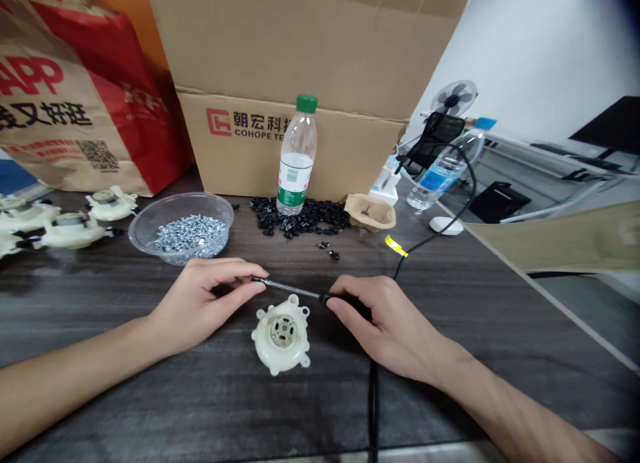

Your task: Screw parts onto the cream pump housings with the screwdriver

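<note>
My right hand (383,320) is closed round the black handle of a screwdriver (295,288), whose thin metal shaft points left. At the shaft's tip, my left hand (207,303) pinches a small black part (257,279) between thumb and fingers; its exact shape is mostly covered. Just below the shaft, between my hands, a cream plastic pump-like housing (281,363) lies on the table, with a round metal motor (283,331) at its centre. Neither hand touches the housing.
A clear bowl (143,233) of screws stands behind my left hand, near several similar housings (75,231). Loose black parts (320,216) surround a bottle (296,163), beside a pulp tray (370,213). A black cable (373,410) runs past my right hand. A large carton (350,70) stands behind.
</note>
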`<action>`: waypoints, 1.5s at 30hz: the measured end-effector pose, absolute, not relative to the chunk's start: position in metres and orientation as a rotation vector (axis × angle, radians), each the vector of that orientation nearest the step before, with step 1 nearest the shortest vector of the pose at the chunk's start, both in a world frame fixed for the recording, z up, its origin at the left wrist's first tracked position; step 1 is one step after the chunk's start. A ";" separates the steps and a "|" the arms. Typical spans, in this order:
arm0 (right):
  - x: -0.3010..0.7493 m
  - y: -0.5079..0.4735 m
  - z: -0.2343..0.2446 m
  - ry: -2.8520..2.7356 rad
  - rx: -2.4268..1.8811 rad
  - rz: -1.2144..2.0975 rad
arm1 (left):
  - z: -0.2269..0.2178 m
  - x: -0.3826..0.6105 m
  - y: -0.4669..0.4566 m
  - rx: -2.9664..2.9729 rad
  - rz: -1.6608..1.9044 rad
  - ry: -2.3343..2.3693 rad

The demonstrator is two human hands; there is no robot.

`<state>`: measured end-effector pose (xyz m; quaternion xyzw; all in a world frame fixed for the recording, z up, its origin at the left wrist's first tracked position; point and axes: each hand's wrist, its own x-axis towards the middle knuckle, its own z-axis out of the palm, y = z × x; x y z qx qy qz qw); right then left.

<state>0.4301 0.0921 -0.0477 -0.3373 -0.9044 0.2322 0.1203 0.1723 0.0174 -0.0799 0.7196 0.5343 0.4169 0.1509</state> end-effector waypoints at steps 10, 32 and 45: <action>0.430 0.092 -0.048 -2.615 -0.971 0.732 | -0.079 0.173 0.018 2.098 1.196 1.509; 0.430 0.093 -0.054 -2.452 -0.989 0.786 | -0.083 0.170 0.018 1.924 1.210 1.559; 0.430 0.095 -0.053 -2.374 -1.008 0.698 | -0.083 0.171 0.020 1.926 1.115 1.613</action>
